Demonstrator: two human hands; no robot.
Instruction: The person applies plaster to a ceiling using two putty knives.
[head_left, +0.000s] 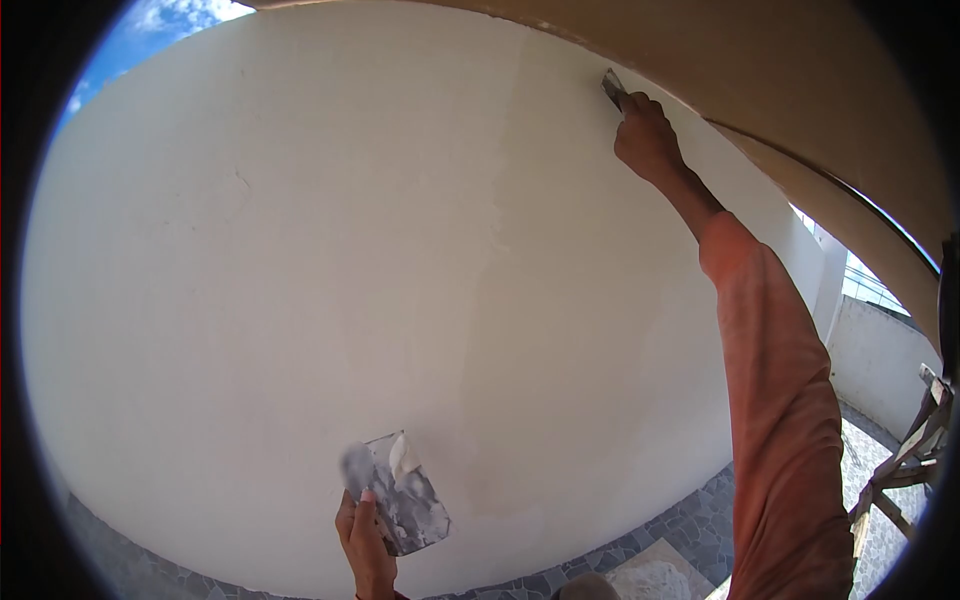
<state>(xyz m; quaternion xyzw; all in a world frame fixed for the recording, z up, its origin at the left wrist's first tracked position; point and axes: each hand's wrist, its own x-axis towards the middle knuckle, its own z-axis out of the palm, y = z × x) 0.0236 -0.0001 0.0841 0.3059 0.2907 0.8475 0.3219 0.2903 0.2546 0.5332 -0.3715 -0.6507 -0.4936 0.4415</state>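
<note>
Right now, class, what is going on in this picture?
A person faces a white wall. The right hand, arm stretched up in an orange sleeve, holds a knife with its blade against the wall just under a tan overhang. The left hand, low down, grips a flat plate smeared with grey-white filler.

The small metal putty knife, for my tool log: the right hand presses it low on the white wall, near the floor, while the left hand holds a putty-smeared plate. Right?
No. The head view shows the right hand pressing the small metal putty knife high on the white wall, under the tan overhang; the left hand does hold the flat putty-smeared plate.
</note>
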